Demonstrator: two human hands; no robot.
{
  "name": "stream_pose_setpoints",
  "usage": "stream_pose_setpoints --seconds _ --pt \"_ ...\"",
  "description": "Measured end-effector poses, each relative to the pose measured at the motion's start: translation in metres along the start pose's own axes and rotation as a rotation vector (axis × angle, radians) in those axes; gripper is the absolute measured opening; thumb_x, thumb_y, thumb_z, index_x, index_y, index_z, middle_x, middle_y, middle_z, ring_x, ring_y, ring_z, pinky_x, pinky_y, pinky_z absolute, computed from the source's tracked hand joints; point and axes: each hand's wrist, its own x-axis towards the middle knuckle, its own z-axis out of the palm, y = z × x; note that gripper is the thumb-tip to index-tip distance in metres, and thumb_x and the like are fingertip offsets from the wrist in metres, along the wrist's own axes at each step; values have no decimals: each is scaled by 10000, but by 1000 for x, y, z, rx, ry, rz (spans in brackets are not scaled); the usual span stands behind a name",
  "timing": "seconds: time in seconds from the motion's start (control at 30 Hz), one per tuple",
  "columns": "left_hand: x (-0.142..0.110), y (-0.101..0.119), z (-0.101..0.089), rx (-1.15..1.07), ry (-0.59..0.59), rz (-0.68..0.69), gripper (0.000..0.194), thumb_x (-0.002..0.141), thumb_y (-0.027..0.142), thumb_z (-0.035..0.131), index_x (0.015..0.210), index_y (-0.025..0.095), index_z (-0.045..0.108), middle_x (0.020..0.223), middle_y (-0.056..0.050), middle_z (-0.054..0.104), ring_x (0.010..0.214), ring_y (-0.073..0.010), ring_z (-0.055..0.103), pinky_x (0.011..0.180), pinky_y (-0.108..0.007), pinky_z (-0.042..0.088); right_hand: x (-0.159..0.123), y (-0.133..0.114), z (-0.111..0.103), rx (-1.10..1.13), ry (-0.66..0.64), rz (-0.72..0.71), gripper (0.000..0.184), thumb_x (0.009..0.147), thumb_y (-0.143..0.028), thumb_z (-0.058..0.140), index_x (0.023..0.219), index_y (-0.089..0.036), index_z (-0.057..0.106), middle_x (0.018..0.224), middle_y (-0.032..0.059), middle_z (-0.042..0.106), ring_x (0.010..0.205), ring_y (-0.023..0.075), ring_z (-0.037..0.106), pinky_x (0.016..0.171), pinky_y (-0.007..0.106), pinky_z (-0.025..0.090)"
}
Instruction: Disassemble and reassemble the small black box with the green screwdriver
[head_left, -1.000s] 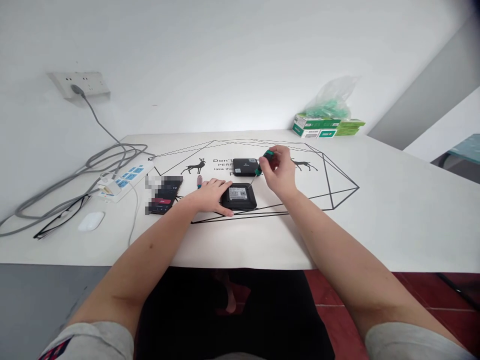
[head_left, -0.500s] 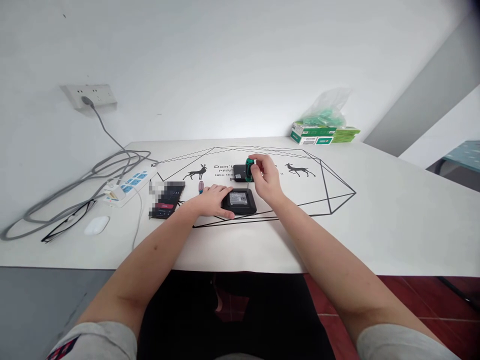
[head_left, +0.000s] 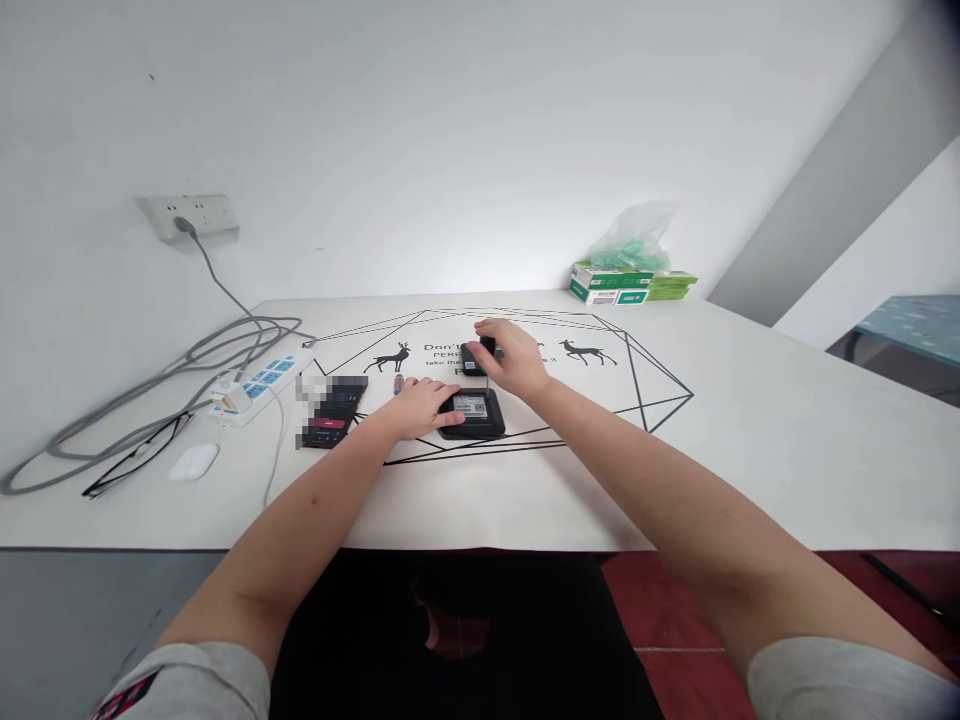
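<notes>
My left hand [head_left: 421, 408] steadies a flat black box [head_left: 486, 430] with a white label, fingers over its far left side and thumb on its near left. Above that box, my right hand [head_left: 516, 360] has its fingers closed around the handle of a screwdriver [head_left: 487, 347], which stands nearly upright. The thin shaft reaches down to the box's far edge; its tip is too small to make out. Behind lies a second black box [head_left: 469, 361], partly covered by my right hand. Another screwdriver [head_left: 398, 384] with a pinkish handle lies beyond my left fingers.
A phone [head_left: 341, 410] lies left of my left hand. Further left are a power strip [head_left: 274, 378], coiled grey cable [head_left: 187, 352], glasses [head_left: 135, 458] and a white rounded object [head_left: 194, 462]. Green and white cartons [head_left: 611, 282] bear a plastic bag [head_left: 634, 237] near the wall.
My right hand has moved left, bringing the screwdriver from a slant to nearly upright over the box. My left hand stays on the box, its thumb now further onto the top. The view has shifted slightly.
</notes>
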Motion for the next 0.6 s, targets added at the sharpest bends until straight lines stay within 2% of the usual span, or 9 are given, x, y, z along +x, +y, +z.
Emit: stream_pose_setpoints --seconds 0.17,0.3,0.37,0.47,0.53,0.6 --pt "3 -3 3 36 84 -15 667 1142 655 260 1536 240 603 1416 -168 713 1364 -380 581 1149 -556 361 -2 11 10 -103 72 -150 297 1073 -310 488 1137 -260 774 1142 133 806 1080 289 769 960 507 647" --pt "3 -4 6 37 128 2 632 1163 630 256 1457 239 656 1354 -155 737 1339 -376 581 1121 -561 378 -12 15 14 -122 214 -145 393 1069 -246 437 1301 -266 753 1231 150 775 1124 310 754 993 561 641" --pt "3 -5 7 37 145 1 625 1168 628 255 1437 242 666 1338 -151 740 1338 -374 572 1114 -563 381 -16 14 15 -124 207 -147 404 1068 -223 422 1316 -276 737 1217 147 765 1128 310 749 984 561 642" --pt "3 -4 8 37 164 4 619 1173 623 246 1419 253 677 1318 -141 741 1342 -366 556 1095 -551 391 -19 10 15 -97 224 -122 331 1077 -247 465 1306 -264 703 1166 146 736 1096 301 729 920 531 646" --pt "3 -4 8 39 163 3 614 1176 615 248 1414 251 682 1311 -139 742 1341 -365 553 1088 -548 394 -22 6 15 -97 260 -64 247 1063 -326 569 1267 -254 687 1116 134 702 1028 288 707 848 501 642" --pt "3 -3 7 45 156 -7 610 1174 611 262 1407 240 687 1314 -144 741 1341 -369 552 1089 -556 392 -25 3 13 -100 276 -10 259 1016 -414 684 1220 -254 683 1066 105 671 946 266 681 797 477 629"
